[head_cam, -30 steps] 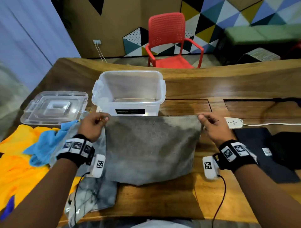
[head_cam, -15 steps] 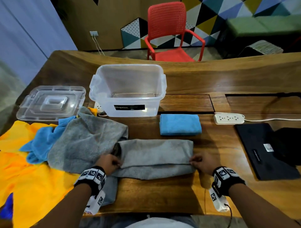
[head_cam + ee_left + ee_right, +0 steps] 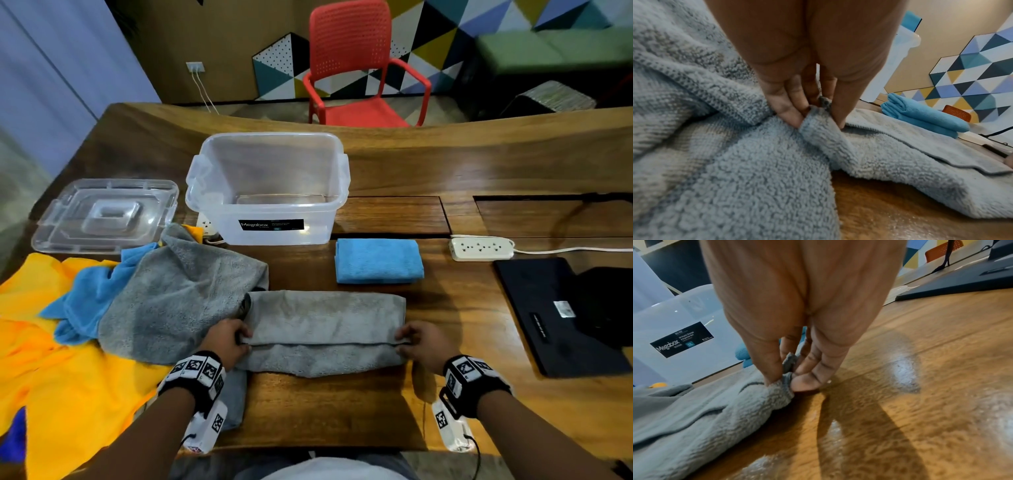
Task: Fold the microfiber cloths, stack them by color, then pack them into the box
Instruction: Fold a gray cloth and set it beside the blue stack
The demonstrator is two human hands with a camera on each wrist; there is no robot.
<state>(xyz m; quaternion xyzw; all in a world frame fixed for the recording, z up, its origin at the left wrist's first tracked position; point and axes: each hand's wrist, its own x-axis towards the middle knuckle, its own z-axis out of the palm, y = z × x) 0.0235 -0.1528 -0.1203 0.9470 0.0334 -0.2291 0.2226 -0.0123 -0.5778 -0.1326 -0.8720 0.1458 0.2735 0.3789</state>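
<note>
A grey microfiber cloth (image 3: 323, 330) lies folded in half on the wooden table in front of me. My left hand (image 3: 236, 337) pinches its left corners, seen close in the left wrist view (image 3: 818, 112) between thumb and fingers. My right hand (image 3: 407, 339) pinches the right corners (image 3: 787, 378). A folded blue cloth (image 3: 378, 261) lies just beyond, right of the clear plastic box (image 3: 267, 192), which stands with nothing in it. An unfolded grey cloth (image 3: 178, 294), a blue cloth (image 3: 85, 294) and yellow cloths (image 3: 51, 377) lie heaped at the left.
The box's clear lid (image 3: 102, 216) rests at the far left. A white power strip (image 3: 481, 248) with its cable and a black laptop sleeve (image 3: 561, 315) occupy the right side. A red chair (image 3: 359, 68) stands behind the table.
The grey cloth, held up by its top corners a second ago, was brought down and folded toward me. Both hands now hold the doubled edge near the table; little has shifted in the last half second.
</note>
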